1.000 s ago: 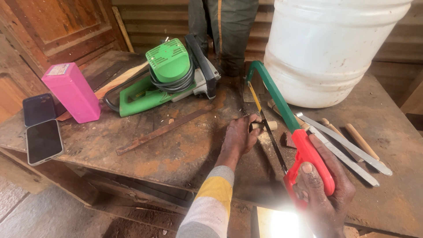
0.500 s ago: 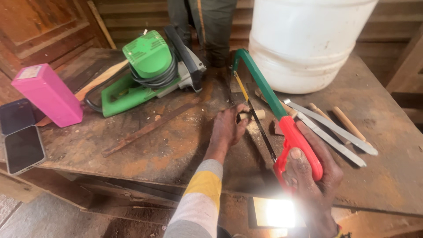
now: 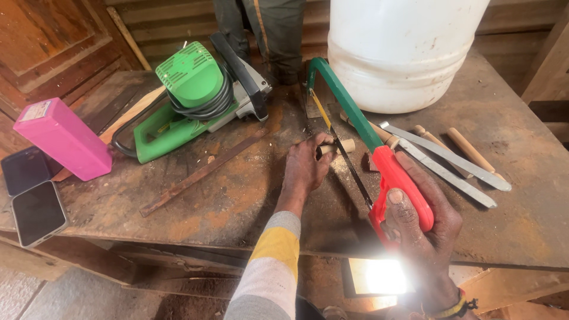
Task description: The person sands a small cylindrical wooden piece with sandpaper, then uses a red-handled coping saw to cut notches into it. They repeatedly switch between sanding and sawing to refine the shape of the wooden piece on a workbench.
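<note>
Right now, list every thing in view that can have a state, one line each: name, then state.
Hacksaw: gripped by the right hand, blade across the wooden dowel.
Wooden dowel: pinned on the workbench by the left hand.
Circular saw: lying idle, cord coiled on top.
Two phones: screens dark, lying flat.
Pink box: closed.
Two files: lying loose.
White barrel: standing upright.

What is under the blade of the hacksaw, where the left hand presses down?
A short wooden dowel lies under the hacksaw blade, pinned by the left hand. Fingers cover its left end.
</note>
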